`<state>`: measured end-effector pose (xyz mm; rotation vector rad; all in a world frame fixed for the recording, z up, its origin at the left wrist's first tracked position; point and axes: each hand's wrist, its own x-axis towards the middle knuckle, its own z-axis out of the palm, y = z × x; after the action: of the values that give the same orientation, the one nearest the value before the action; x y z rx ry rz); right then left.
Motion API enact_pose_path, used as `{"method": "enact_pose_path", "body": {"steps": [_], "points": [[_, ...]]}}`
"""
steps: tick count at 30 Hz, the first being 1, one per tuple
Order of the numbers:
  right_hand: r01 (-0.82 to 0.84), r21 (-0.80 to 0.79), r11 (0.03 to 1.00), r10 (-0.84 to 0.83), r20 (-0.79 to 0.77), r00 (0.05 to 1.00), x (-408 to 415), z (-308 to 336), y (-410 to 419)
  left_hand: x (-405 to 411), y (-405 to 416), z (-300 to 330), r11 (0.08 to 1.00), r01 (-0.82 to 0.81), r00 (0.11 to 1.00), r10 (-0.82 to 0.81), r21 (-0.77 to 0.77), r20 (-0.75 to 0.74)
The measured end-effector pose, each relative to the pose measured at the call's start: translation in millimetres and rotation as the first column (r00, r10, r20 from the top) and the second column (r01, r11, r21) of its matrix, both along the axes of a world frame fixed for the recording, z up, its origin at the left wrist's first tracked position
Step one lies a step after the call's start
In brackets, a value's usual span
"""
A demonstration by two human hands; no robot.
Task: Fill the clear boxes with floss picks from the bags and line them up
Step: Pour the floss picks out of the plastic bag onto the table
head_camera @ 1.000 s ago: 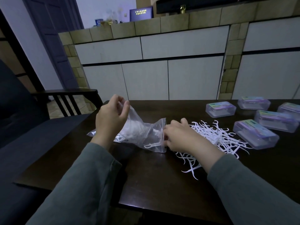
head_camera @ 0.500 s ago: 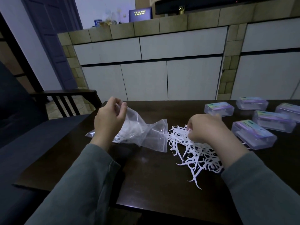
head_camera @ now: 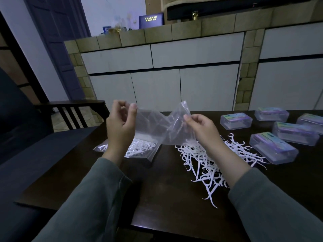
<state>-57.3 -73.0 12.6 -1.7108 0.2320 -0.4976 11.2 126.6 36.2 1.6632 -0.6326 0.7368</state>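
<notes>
An emptied clear plastic bag (head_camera: 157, 126) hangs in the air between my hands. My left hand (head_camera: 120, 124) pinches its left edge and my right hand (head_camera: 201, 126) pinches its right edge. Below them a loose pile of white floss picks (head_camera: 206, 159) is spread on the dark table (head_camera: 157, 198). A second clear bag (head_camera: 138, 147) with floss picks inside lies flat on the table behind my left wrist. Several closed clear boxes stand at the right, the nearest (head_camera: 272, 147) touching the pile's edge, another (head_camera: 236, 120) farther back.
A dark chair with a slatted wooden armrest (head_camera: 73, 109) stands left of the table. White cabinet doors and a tiled counter (head_camera: 157, 37) rise behind the table. The table's front edge runs just under my forearms.
My right hand left the pile and took hold of the bag's right edge. Both hands lifted the emptied bag off the table, uncovering a second, filled bag beneath.
</notes>
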Motion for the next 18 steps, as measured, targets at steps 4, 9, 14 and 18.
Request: {"method": "enact_pose_path", "body": {"steps": [4,9,14,18], "points": [[0.115,0.083,0.99,-0.119,0.042,0.992,1,-1,-10,7,-12,-7,0.989,0.03,0.9,-0.089,-0.143,-0.427],[0.109,0.047,0.993,-0.111,0.042,0.993,1,-3,-18,-3,-26,-8,0.995,0.088,0.721,-0.026,0.055,-0.692],[0.191,-0.108,0.976,-0.177,0.131,0.976,-2,-4,-18,0,-28,-6,0.995,0.076,0.741,-0.104,-0.071,-0.663],[0.287,-0.136,0.948,-0.262,0.177,0.949,0,-6,-18,-2,-33,-9,0.996,-0.018,0.817,-0.038,-0.092,-0.575]]}}
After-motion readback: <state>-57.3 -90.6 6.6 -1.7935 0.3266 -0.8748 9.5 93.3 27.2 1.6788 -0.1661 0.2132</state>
